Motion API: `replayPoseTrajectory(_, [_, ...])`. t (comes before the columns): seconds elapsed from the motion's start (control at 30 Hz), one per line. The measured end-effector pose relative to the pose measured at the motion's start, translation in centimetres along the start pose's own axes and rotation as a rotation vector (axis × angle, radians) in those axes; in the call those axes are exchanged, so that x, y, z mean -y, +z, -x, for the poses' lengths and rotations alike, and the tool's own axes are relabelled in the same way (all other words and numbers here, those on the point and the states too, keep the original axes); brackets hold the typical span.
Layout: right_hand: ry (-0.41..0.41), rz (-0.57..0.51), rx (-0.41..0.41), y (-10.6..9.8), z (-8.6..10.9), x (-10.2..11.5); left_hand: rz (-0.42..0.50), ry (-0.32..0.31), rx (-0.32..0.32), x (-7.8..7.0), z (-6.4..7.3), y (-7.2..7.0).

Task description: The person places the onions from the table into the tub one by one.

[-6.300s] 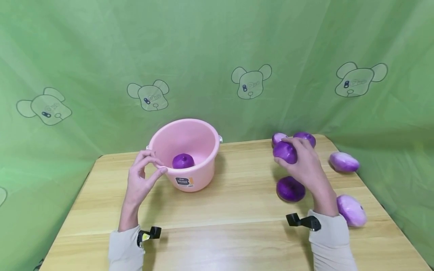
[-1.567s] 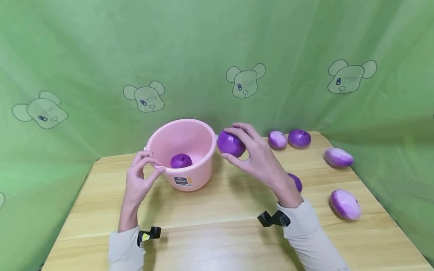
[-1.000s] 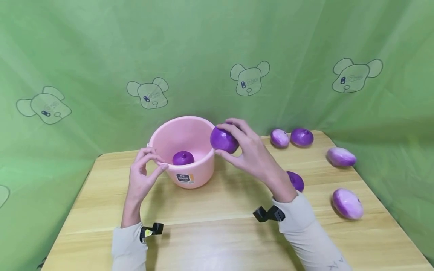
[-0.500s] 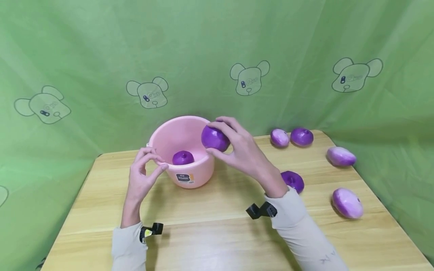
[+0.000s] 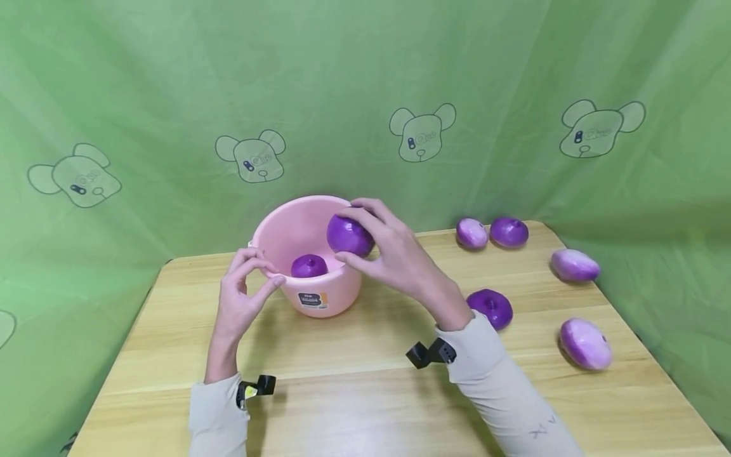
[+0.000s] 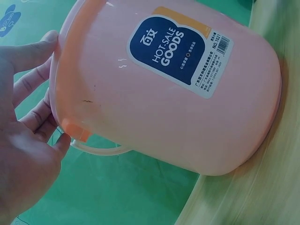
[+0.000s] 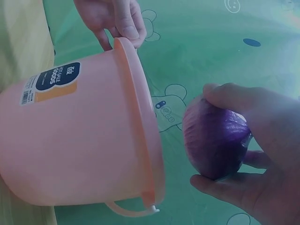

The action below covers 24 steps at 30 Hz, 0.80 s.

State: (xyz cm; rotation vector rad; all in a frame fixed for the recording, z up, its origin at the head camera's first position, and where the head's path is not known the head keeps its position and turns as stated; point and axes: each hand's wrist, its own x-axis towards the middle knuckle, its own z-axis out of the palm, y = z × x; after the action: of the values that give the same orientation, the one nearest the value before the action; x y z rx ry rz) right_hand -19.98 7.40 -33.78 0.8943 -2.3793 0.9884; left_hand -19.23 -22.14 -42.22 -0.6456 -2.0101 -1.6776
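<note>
A pink bucket [image 5: 339, 295] stands upright on the table, one purple onion [image 5: 309, 266] lying inside it. My left hand [image 5: 240, 293] pinches the bucket's near-left rim between thumb and fingers; in the left wrist view the label [image 6: 173, 49] faces the camera. My right hand [image 5: 402, 260] grips another purple onion [image 5: 346, 235], thumb on the near side and fingers over the top. In the head view this onion overlaps the right part of the bucket's mouth. The right wrist view shows the held onion [image 7: 213, 138] above rim height, apart from the rim.
To the right on the wooden table [image 5: 365, 406] lie several more onions: a dark purple onion [image 5: 492, 309] near the right forearm, a pale onion [image 5: 585, 343], another pale onion [image 5: 575, 264] and two at the back edge. A green curtain [image 5: 342, 82] hangs behind.
My right hand picked up an onion from the right side and has carried it left, lately from beside the bucket to over its right rim. My left hand has stayed on the rim.
</note>
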Motion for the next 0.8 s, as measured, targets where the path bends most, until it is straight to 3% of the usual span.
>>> replayPoseTrajectory(0.8, [-0.063,-0.015,0.053,1.9,-1.4,0.5,0.010,0.019,-0.003,0.1,0.0,0.1])
